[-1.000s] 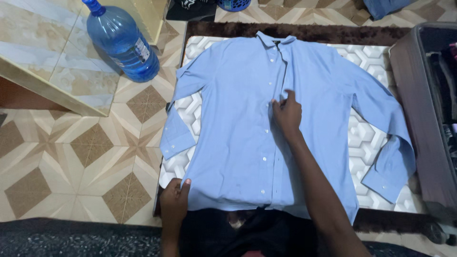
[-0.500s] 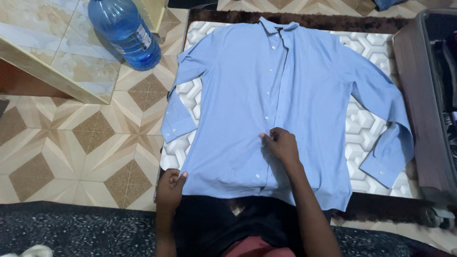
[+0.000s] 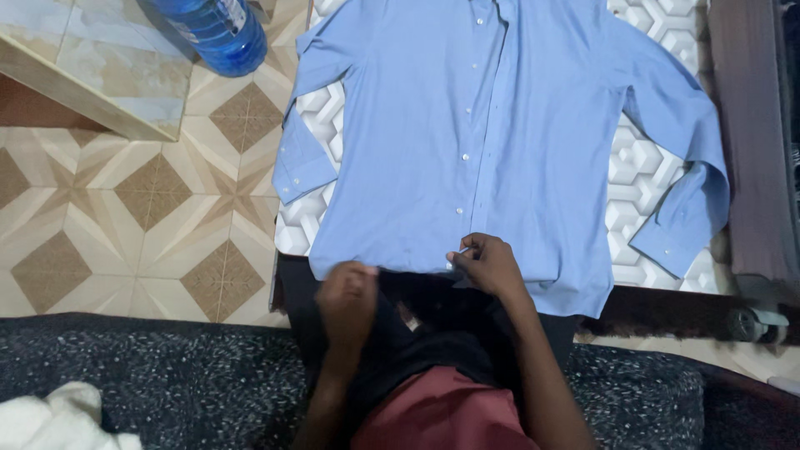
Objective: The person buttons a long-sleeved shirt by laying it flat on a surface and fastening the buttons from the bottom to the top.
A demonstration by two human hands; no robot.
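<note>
While the light blue shirt (image 3: 492, 142) lies flat, buttons up, on the white patterned mat (image 3: 642, 183), your right hand (image 3: 487, 265) pinches its bottom hem, fingers clamped on the cloth to keep it taut. Your left hand (image 3: 348, 298) is blurred at the hem; grip unclear. Blue water bottle (image 3: 218, 32) stands off left on the tiled floor (image 3: 125, 217).

Both hands (image 3: 348, 293) (image 3: 487, 265) low, fingers curled

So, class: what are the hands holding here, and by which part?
Both hands hold the blue shirt at its bottom hem: the right hand pinches it near the button placket, and the blurred left hand seems to grip it near the left corner.
</note>
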